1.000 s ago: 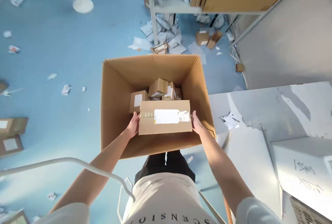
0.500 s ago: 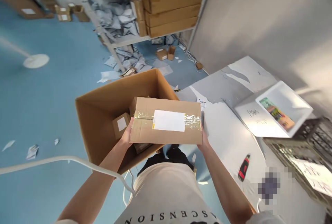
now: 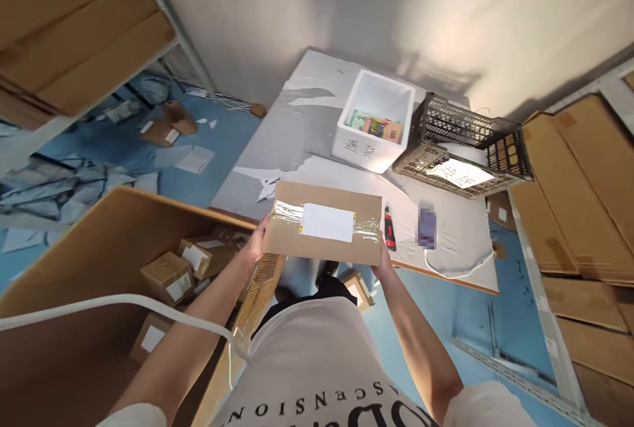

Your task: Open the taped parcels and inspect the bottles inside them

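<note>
Between my two hands is a taped brown cardboard box (image 3: 287, 242) with a white label (image 3: 327, 222) on its top face. My left hand (image 3: 258, 239) grips its left end, and my right hand (image 3: 383, 261) grips its right end; the fingers are partly hidden behind the box. It is held up by the near edge of a white-covered table (image 3: 317, 179). Just past its right end, a red and black utility knife (image 3: 389, 229) lies on the table.
A large open carton (image 3: 64, 268) with several small boxes stands at my left. On the table are a white foam box (image 3: 369, 150), a black plastic crate (image 3: 465, 130) and a blurred object with a white cable (image 3: 458, 275). Shelves with cartons (image 3: 559, 196) rise on the right.
My body and view have turned right, from over the large carton to the table. The box has come along, still between both hands.
</note>
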The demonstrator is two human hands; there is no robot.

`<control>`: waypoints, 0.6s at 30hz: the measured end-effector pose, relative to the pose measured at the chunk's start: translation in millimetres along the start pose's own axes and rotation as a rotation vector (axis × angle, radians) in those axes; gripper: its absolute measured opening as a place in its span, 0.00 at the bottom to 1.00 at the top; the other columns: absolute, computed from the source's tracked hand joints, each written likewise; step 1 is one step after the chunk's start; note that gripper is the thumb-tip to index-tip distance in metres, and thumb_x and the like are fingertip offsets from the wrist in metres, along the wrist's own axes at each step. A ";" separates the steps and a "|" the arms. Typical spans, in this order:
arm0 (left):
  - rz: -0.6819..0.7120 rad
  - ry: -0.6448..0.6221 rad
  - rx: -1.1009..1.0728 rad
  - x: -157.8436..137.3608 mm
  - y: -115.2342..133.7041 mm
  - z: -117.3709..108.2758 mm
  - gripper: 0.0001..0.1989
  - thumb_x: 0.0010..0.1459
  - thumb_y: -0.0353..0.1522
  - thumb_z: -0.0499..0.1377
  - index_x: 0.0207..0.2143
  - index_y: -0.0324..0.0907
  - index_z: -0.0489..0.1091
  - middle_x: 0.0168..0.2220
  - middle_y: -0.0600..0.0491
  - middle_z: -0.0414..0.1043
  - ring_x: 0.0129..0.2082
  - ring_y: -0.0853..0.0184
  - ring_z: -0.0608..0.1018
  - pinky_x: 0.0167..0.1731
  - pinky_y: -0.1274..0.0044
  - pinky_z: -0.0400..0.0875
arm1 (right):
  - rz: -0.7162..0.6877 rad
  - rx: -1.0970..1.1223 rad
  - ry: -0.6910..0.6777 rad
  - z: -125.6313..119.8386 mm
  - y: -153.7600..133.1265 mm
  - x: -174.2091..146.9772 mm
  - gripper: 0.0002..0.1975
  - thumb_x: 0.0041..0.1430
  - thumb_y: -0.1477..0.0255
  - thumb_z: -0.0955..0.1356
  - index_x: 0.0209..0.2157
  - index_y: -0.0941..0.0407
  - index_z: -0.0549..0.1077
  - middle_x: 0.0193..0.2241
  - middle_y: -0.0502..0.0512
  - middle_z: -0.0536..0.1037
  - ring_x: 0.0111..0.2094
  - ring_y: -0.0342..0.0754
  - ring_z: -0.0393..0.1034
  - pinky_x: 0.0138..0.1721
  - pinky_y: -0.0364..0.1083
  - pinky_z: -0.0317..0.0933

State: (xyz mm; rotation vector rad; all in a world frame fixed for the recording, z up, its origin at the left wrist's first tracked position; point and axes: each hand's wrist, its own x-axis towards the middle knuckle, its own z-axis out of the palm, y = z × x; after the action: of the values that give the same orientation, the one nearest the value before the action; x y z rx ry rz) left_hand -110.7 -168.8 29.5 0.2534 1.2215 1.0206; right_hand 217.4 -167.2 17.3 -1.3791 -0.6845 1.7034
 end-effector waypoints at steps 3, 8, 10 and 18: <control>-0.051 -0.045 -0.014 46.7 -6.2 48.8 0.24 0.56 0.45 0.54 0.46 0.36 0.71 0.31 0.48 0.79 0.34 0.55 0.81 0.33 0.68 0.77 | -0.005 0.075 0.055 -40.4 -4.9 21.9 0.33 0.56 0.44 0.58 0.51 0.53 0.72 0.40 0.57 0.81 0.48 0.58 0.73 0.46 0.54 0.69; -0.119 0.008 0.033 106.2 -12.2 88.5 0.23 0.52 0.46 0.58 0.41 0.35 0.74 0.28 0.45 0.79 0.33 0.53 0.81 0.32 0.68 0.77 | 0.084 0.042 0.117 -78.6 -4.8 60.4 0.37 0.55 0.41 0.56 0.50 0.55 0.72 0.37 0.59 0.81 0.46 0.58 0.74 0.43 0.53 0.70; -0.102 0.041 0.044 119.4 -11.1 91.6 0.23 0.50 0.47 0.59 0.39 0.37 0.74 0.26 0.47 0.78 0.31 0.54 0.81 0.31 0.70 0.76 | 0.094 0.051 0.137 -84.3 -3.4 70.4 0.36 0.55 0.42 0.56 0.52 0.54 0.70 0.39 0.57 0.81 0.47 0.57 0.74 0.43 0.53 0.70; -0.113 0.032 0.154 130.9 -7.3 88.5 0.25 0.55 0.48 0.54 0.44 0.38 0.73 0.32 0.48 0.79 0.38 0.54 0.81 0.36 0.69 0.76 | 0.033 0.052 0.110 -79.7 -8.0 73.3 0.36 0.56 0.42 0.55 0.51 0.53 0.71 0.41 0.58 0.80 0.50 0.57 0.72 0.45 0.54 0.69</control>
State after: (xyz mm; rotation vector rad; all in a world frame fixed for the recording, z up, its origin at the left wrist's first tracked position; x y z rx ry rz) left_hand -32.8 -43.5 -27.6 0.2851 1.3301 0.8369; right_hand 291.7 -107.1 -34.2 -1.4431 -0.5548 1.6460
